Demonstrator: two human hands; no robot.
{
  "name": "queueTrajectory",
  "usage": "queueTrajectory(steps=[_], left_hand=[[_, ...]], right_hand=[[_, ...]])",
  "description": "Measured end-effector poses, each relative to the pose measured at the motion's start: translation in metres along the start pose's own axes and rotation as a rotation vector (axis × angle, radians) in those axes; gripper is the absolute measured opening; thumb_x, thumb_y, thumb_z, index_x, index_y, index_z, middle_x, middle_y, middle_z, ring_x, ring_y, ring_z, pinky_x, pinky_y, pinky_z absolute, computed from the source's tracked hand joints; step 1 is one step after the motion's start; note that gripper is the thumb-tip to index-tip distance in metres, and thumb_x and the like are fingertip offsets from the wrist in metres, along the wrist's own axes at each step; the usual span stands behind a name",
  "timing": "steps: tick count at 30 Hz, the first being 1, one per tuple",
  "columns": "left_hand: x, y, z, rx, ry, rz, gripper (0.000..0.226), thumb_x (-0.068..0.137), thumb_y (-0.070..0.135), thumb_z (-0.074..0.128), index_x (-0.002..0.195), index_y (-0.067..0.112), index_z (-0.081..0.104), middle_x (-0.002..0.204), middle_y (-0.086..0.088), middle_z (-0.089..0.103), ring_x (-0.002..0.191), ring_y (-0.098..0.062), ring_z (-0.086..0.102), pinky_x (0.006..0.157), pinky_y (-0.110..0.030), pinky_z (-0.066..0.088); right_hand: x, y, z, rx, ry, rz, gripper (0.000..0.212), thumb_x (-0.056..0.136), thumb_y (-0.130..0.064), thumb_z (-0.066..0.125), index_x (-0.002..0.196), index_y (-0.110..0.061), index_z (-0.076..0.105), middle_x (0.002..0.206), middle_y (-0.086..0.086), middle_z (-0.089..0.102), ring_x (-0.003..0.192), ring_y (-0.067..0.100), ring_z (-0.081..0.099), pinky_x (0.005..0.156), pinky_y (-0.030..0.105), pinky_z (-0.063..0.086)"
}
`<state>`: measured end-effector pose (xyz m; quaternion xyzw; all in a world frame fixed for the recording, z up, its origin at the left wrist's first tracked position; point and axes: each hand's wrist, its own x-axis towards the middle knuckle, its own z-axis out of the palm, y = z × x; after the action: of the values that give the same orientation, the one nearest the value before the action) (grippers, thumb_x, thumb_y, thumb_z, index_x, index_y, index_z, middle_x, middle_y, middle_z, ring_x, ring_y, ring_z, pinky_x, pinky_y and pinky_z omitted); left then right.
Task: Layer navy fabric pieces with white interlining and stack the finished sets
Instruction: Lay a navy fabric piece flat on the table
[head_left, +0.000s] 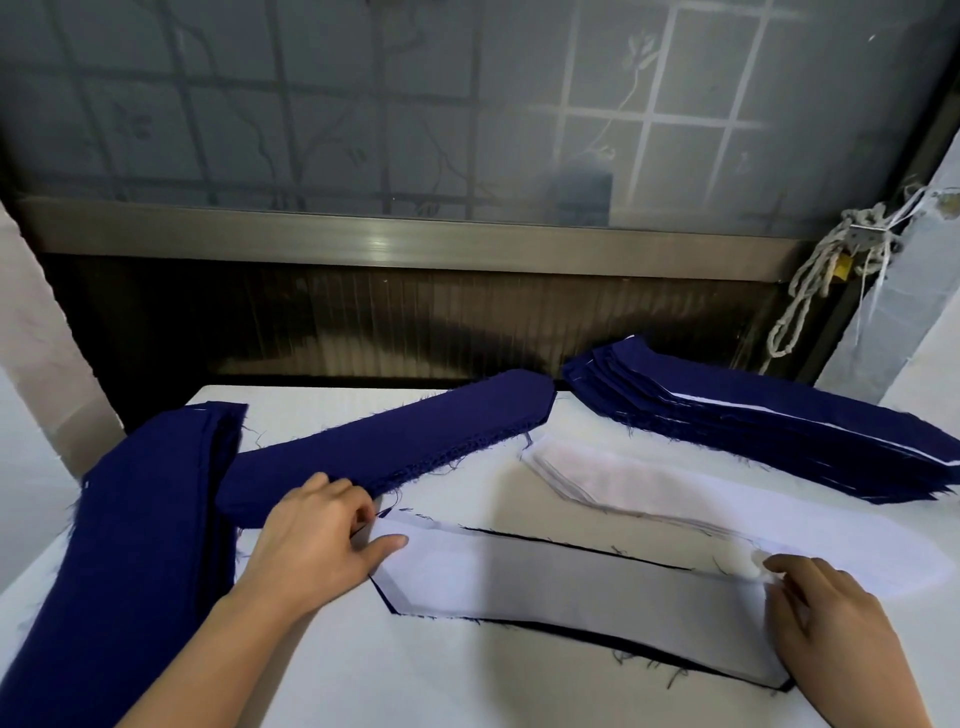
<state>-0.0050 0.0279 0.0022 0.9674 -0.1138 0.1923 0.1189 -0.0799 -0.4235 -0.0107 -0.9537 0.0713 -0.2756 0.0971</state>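
A white interlining piece (571, 587) lies on a navy fabric piece whose dark edge (597, 635) shows around it, in front of me on the table. My left hand (317, 540) rests at its left end, thumb flat on the white, fingers curled at the corner near a navy stack (384, 447). My right hand (826, 613) presses on the right end with fingers fairly straight. A pile of white interlining (623, 483) lies behind. The stack of layered navy-and-white sets (753, 415) sits at the back right.
A second navy stack (140, 530) runs along the left side of the white table (415, 691). A frosted window with a metal sill (395, 239) stands behind. Knotted rope (821, 280) hangs at the right corner.
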Motion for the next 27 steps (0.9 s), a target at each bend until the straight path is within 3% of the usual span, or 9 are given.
queueTrajectory(steps=[4, 8, 14, 18, 23, 27], left_hand=[[-0.0011, 0.0016, -0.0015, -0.013, -0.022, -0.026, 0.034, 0.078, 0.057, 0.073, 0.068, 0.030, 0.056, 0.061, 0.018, 0.048, 0.071, -0.005, 0.045, 0.060, -0.015, 0.025], [-0.0031, 0.0017, -0.0059, -0.126, -0.033, -0.098, 0.023, 0.077, 0.042, 0.079, 0.078, 0.035, 0.057, 0.068, 0.019, 0.055, 0.077, -0.002, 0.050, 0.062, -0.012, 0.028], [-0.0028, 0.0014, -0.0064, -0.162, -0.074, -0.106, 0.013, 0.080, 0.041, 0.079, 0.083, 0.039, 0.067, 0.074, 0.021, 0.057, 0.080, 0.002, 0.050, 0.065, -0.011, 0.030], [-0.0036, 0.0010, -0.0065, -0.179, -0.054, -0.116, 0.013, 0.081, 0.037, 0.079, 0.083, 0.038, 0.066, 0.074, 0.022, 0.057, 0.079, 0.003, 0.050, 0.066, -0.011, 0.029], [-0.0045, -0.0002, -0.0026, -0.125, -0.101, -0.035, 0.027, 0.091, 0.034, 0.069, 0.117, 0.040, 0.068, 0.076, 0.022, 0.053, 0.080, -0.006, 0.048, 0.077, -0.022, 0.035], [-0.0054, 0.0000, -0.0048, -0.165, -0.042, -0.032, 0.026, 0.085, 0.026, 0.077, 0.108, 0.035, 0.070, 0.072, 0.022, 0.055, 0.075, -0.004, 0.051, 0.071, -0.022, 0.037]], right_hand=[[0.0003, -0.0015, 0.0004, 0.013, -0.015, 0.009, 0.034, 0.059, 0.018, 0.075, 0.088, 0.000, 0.069, 0.073, 0.015, 0.064, 0.061, 0.041, 0.058, 0.055, 0.043, 0.047], [0.0000, -0.0017, -0.0008, 0.020, -0.022, 0.018, 0.034, 0.060, 0.018, 0.075, 0.089, 0.001, 0.069, 0.073, 0.015, 0.064, 0.062, 0.041, 0.058, 0.056, 0.043, 0.047], [-0.0012, -0.0031, -0.0044, 0.039, -0.032, 0.036, 0.032, 0.064, 0.016, 0.074, 0.091, 0.000, 0.070, 0.076, 0.014, 0.066, 0.065, 0.040, 0.059, 0.058, 0.042, 0.047], [-0.0010, -0.0058, -0.0050, 0.041, -0.035, 0.041, 0.031, 0.065, 0.016, 0.073, 0.091, 0.000, 0.070, 0.076, 0.014, 0.066, 0.065, 0.040, 0.058, 0.059, 0.042, 0.047], [0.0006, -0.0075, -0.0060, 0.043, -0.036, 0.054, 0.030, 0.065, 0.016, 0.073, 0.091, 0.001, 0.070, 0.076, 0.015, 0.066, 0.065, 0.040, 0.058, 0.059, 0.041, 0.047], [-0.0008, -0.0076, -0.0065, 0.041, -0.045, 0.063, 0.030, 0.066, 0.016, 0.073, 0.091, 0.000, 0.070, 0.078, 0.015, 0.066, 0.067, 0.040, 0.058, 0.060, 0.041, 0.047]])
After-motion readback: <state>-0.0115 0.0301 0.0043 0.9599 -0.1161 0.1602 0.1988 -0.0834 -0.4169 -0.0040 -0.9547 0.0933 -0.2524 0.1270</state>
